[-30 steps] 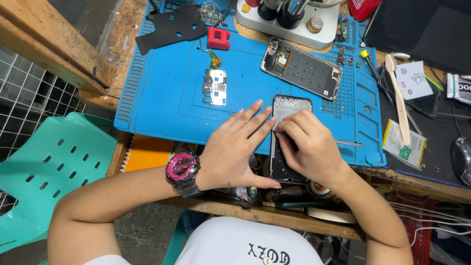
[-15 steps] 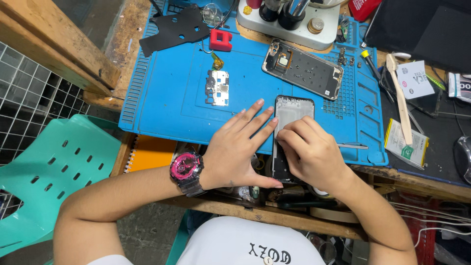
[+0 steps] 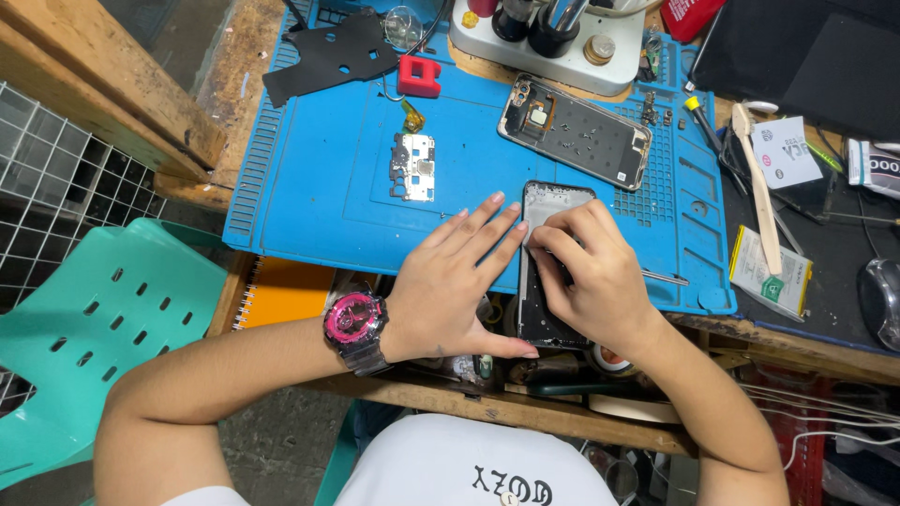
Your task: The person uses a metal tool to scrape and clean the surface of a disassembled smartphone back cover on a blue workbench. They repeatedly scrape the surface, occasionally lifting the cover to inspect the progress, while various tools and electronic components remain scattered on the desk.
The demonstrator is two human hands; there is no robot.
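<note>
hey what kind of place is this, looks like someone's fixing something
Most likely a phone repair bench. An opened phone frame and a small circuit board lie on a blue work mat, and both hands, left hand and right hand, press on another phone.

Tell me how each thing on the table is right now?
Left hand: flat, fingers spread, steadying the phone panel.
Right hand: fingers curled, pressing on the panel.
Phone panel: lying flat under both hands.
Phone frame: opened up, insides showing.
Circuit board: lying loose on the blue mat.
</note>
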